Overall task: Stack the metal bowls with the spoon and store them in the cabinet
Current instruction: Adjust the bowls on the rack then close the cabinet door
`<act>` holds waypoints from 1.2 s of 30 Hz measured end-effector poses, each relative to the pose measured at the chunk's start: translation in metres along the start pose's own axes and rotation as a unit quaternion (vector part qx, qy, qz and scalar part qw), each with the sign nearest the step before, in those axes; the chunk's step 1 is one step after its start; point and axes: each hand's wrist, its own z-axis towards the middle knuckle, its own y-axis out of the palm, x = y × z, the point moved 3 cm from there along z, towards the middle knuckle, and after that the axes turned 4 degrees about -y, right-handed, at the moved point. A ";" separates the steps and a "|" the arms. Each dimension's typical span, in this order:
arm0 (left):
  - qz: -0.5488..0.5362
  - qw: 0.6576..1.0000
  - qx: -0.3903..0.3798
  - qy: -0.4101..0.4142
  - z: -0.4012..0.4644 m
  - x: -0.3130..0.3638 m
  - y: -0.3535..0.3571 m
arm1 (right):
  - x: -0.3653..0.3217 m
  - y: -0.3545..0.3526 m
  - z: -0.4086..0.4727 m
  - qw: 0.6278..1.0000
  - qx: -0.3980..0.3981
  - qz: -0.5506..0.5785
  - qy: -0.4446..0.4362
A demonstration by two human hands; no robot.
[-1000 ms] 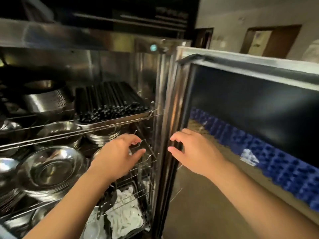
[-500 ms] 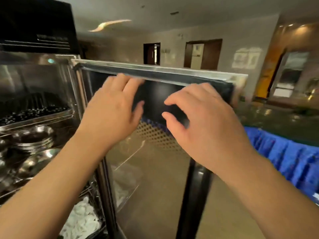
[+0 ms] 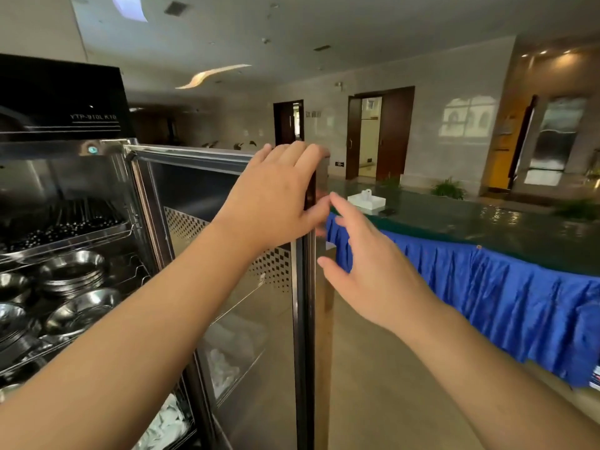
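Hall floor bare; left hand (image 3: 276,203) grips cabinet door (image 3: 227,254), right hand (image 3: 367,271) spread.

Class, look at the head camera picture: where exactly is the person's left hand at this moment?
The left hand lies near the middle of the head view, on the upper free edge of the open cabinet door, just above and left of the right hand.

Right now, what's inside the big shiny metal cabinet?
Stacked round metal bowls on wire shelves, a tray of black chopsticks above, white things below. The arm covers the rest.
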 end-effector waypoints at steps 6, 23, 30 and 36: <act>-0.033 0.999 0.021 -0.031 -0.027 -0.003 -0.026 | -0.002 0.017 -0.005 0.999 0.012 0.036 -0.040; -0.081 0.956 0.167 -0.225 -0.222 -0.115 -0.169 | -0.130 0.162 -0.009 0.918 -0.251 0.272 -0.141; 0.012 0.947 0.177 -0.268 -0.294 -0.186 -0.213 | -0.229 0.256 -0.013 0.861 -0.340 0.353 -0.137; 0.017 0.923 0.177 -0.341 -0.355 -0.254 -0.220 | -0.308 0.324 0.003 0.829 -0.374 0.403 -0.108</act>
